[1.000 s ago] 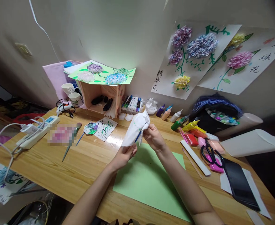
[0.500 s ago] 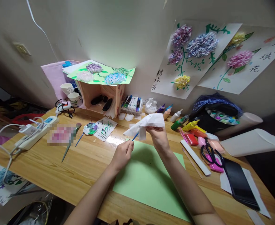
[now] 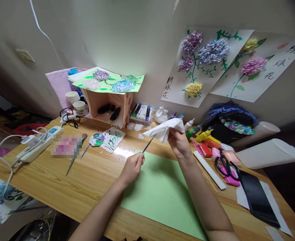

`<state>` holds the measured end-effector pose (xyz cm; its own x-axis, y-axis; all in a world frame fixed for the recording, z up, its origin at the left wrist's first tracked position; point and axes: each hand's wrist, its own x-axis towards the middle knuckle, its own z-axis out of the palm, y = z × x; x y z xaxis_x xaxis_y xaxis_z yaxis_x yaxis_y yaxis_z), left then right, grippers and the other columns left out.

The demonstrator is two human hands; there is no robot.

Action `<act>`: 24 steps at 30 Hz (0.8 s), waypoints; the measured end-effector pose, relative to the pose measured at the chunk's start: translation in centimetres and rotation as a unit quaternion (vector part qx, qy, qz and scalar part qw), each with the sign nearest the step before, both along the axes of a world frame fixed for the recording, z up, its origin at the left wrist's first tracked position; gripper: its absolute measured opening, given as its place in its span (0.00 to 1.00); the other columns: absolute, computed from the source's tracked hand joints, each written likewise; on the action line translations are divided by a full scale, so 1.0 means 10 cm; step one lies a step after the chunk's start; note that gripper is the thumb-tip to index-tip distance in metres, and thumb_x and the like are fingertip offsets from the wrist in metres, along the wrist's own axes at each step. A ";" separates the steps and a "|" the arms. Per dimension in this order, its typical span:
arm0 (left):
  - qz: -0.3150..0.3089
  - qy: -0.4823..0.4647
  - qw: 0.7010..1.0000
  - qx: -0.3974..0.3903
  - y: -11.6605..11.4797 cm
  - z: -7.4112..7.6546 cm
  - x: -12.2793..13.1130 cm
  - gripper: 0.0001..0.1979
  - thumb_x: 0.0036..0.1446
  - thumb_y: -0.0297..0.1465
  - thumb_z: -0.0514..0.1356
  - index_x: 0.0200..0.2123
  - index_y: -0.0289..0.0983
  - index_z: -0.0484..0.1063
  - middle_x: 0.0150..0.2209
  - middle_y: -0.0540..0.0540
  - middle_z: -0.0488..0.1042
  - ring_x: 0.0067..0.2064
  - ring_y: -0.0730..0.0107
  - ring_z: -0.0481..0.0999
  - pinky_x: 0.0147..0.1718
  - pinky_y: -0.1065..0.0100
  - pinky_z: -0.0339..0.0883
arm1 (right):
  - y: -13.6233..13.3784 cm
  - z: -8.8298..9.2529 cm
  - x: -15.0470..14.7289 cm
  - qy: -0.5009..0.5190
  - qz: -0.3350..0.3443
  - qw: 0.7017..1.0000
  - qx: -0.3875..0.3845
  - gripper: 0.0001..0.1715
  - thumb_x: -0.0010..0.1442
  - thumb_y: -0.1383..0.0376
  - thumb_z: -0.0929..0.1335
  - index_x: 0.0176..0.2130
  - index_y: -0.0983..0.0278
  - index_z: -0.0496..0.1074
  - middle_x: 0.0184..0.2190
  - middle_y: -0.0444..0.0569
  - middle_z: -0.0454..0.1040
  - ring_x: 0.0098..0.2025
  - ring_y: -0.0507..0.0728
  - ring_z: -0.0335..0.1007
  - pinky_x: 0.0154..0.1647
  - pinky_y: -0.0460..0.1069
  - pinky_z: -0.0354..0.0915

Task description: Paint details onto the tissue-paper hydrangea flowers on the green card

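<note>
My left hand (image 3: 133, 167) is closed around the handle of a thin blue paintbrush (image 3: 147, 146), its bristle end pointing up and to the right. In my right hand (image 3: 179, 143) a white tissue (image 3: 163, 129) is pinched, one corner drooping to the left. The brush tip sits just at the tissue's lower edge; whether they touch I cannot tell. Both hands hover over the far part of a green sheet of paper (image 3: 159, 194) lying on the wooden table (image 3: 92, 190).
A paint palette (image 3: 96, 139) and paint-marked paper (image 3: 113, 139) lie left of centre, with a larger brush (image 3: 75, 155) beyond. Paint bottles (image 3: 204, 135), scissors (image 3: 227, 167) and a black phone-like slab (image 3: 259, 197) are rightward. A power strip (image 3: 40, 144) stands far left.
My right hand has drawn the tissue up and to the right, off the brush. More of the brush now shows, including its dark tip. The left hand has barely moved.
</note>
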<state>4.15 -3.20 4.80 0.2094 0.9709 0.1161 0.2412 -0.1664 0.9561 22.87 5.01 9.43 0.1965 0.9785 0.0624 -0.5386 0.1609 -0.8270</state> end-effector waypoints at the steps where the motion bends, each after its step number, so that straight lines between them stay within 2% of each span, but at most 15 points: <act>1: 0.005 -0.001 1.000 0.002 0.00 -0.01 0.00 0.19 0.63 0.40 0.48 0.22 0.38 0.59 0.22 0.51 0.61 0.25 0.72 0.58 0.29 0.70 0.52 | 0.03 0.01 0.07 0.008 -0.006 1.000 0.003 0.15 0.41 0.63 0.77 0.32 0.58 0.74 0.29 0.38 0.79 0.32 0.49 0.74 0.37 0.44 0.71; 6: 0.040 0.012 0.999 0.008 0.02 -0.05 -0.02 0.20 0.65 0.41 0.45 0.26 0.37 0.66 0.21 0.52 0.60 0.25 0.72 0.59 0.28 0.71 0.53 | 0.11 0.04 0.32 0.021 0.016 1.000 -0.010 0.15 0.41 0.64 0.78 0.32 0.60 0.75 0.30 0.39 0.79 0.32 0.48 0.75 0.36 0.42 0.71; 8: 0.078 0.037 0.996 0.006 0.06 -0.05 -0.06 0.20 0.66 0.40 0.43 0.31 0.37 0.70 0.21 0.52 0.60 0.25 0.71 0.61 0.28 0.71 0.54 | 0.12 0.03 0.37 0.014 0.037 0.999 -0.021 0.15 0.42 0.64 0.77 0.32 0.60 0.75 0.29 0.40 0.79 0.31 0.49 0.75 0.35 0.43 0.72; 10: 0.140 0.077 0.987 0.003 0.12 -0.07 -0.16 0.20 0.66 0.37 0.42 0.37 0.37 0.71 0.24 0.51 0.63 0.28 0.69 0.65 0.31 0.71 0.57 | 0.12 0.02 0.41 -0.006 0.062 0.997 -0.035 0.14 0.42 0.63 0.77 0.32 0.61 0.75 0.29 0.41 0.79 0.31 0.50 0.75 0.35 0.43 0.72; 13: 0.242 0.159 0.957 -0.012 0.20 -0.11 -0.38 0.18 0.66 0.30 0.42 0.44 0.34 0.71 0.35 0.43 0.70 0.39 0.63 0.69 0.40 0.66 0.60 | 0.12 0.00 0.44 -0.022 0.066 0.997 -0.045 0.13 0.42 0.62 0.77 0.30 0.59 0.74 0.28 0.41 0.79 0.29 0.51 0.75 0.37 0.45 0.72; 16: 0.318 0.253 0.913 -0.040 0.24 -0.18 -0.62 0.19 0.63 0.25 0.44 0.50 0.29 0.69 0.42 0.34 0.68 0.45 0.56 0.69 0.45 0.61 0.60 | 0.12 -0.02 0.46 -0.026 0.074 0.995 -0.061 0.15 0.38 0.60 0.78 0.27 0.57 0.74 0.26 0.40 0.79 0.29 0.53 0.75 0.41 0.49 0.73; 20: 0.365 0.348 0.861 -0.067 0.25 -0.24 -0.81 0.22 0.61 0.22 0.45 0.56 0.28 0.66 0.44 0.32 0.68 0.48 0.52 0.68 0.46 0.60 0.60 | 0.12 -0.05 0.46 -0.053 0.090 0.992 -0.073 0.18 0.37 0.56 0.79 0.28 0.57 0.74 0.26 0.44 0.79 0.32 0.56 0.76 0.41 0.49 0.73; 24: 0.391 0.408 0.822 -0.073 0.25 -0.26 -0.83 0.23 0.59 0.19 0.45 0.56 0.30 0.67 0.45 0.32 0.68 0.50 0.51 0.66 0.46 0.59 0.60 | 0.14 -0.10 0.46 -0.054 0.107 0.988 -0.093 0.16 0.41 0.59 0.77 0.32 0.58 0.74 0.27 0.42 0.80 0.33 0.54 0.77 0.36 0.46 0.73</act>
